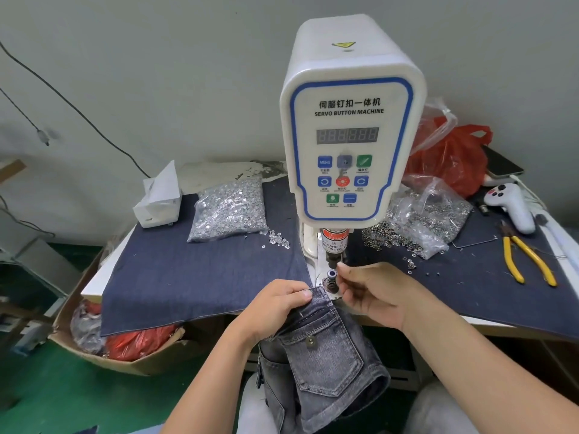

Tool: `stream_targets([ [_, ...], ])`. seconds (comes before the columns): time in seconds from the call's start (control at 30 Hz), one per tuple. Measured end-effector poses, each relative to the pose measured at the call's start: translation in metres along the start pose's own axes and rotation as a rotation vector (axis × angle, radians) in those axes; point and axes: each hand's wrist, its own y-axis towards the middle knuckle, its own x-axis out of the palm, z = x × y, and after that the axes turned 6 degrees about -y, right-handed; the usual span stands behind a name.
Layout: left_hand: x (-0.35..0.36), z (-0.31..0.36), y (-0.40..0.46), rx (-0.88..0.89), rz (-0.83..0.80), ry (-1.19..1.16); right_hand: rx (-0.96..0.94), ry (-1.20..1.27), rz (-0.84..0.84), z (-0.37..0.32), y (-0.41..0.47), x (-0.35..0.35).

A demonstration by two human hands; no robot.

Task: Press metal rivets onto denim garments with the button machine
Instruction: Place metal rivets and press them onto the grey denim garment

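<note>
A worker's right hand (372, 292) brings its fingertips together at the lower die (331, 278) of a servo button machine (349, 120), apparently seating a rivet part on the post; the piece itself is too small to make out, so whether the pinch holds anything cannot be told. The left hand (275, 308), at nine o'clock from the die, grips the top edge of a grey denim garment (319, 349), thumb pressed on the waistband corner, which lies just beside the die's base. The rest of the garment hangs toward six o'clock over the person's lap, and one metal stud (310, 341) is already set on its pocket flap.

The step in hand looks like loading: the die is being dressed and the cloth is not yet under the punch (331, 261), which stands directly above at twelve o'clock. The next move calls for sliding the waistband corner over the die, squaring the mark beneath the punch, and drawing the right fingers clear before the press fires.

Farther out on the denim-covered table (188, 277), a clear bag of silver rivet caps (230, 211) sits at ten o'clock and a torn bag of ring-shaped parts (423, 220) at two o'clock. Yellow-handled pliers (526, 261) lie at three o'clock.
</note>
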Motion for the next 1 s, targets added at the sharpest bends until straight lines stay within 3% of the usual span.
stream_targets([
  [0.27, 0.000, 0.000, 0.000, 0.002, -0.002, -0.003, 0.106, 0.250, -0.051, 0.000, -0.005, 0.006],
  [0.6, -0.001, 0.002, -0.003, 0.008, -0.026, -0.012, 0.074, 0.329, -0.122, 0.005, -0.012, 0.002],
  [0.67, -0.002, 0.002, -0.006, 0.010, -0.060, -0.026, -0.041, 0.165, -0.083, 0.010, -0.015, -0.010],
  [0.8, 0.003, 0.014, -0.021, 0.046, -0.166, -0.138, -0.467, -0.710, 0.093, 0.027, -0.027, -0.032],
  [0.87, 0.008, 0.023, -0.025, 0.082, -0.207, -0.169, -0.579, -0.951, -0.070, 0.026, -0.030, -0.044],
  [0.93, 0.012, 0.028, -0.025, 0.129, -0.217, -0.144, -0.547, -1.113, -0.272, 0.024, -0.031, -0.050],
  [1.0, 0.013, 0.029, -0.024, 0.143, -0.200, -0.077, -0.522, -1.099, -0.362, 0.021, -0.028, -0.056],
])
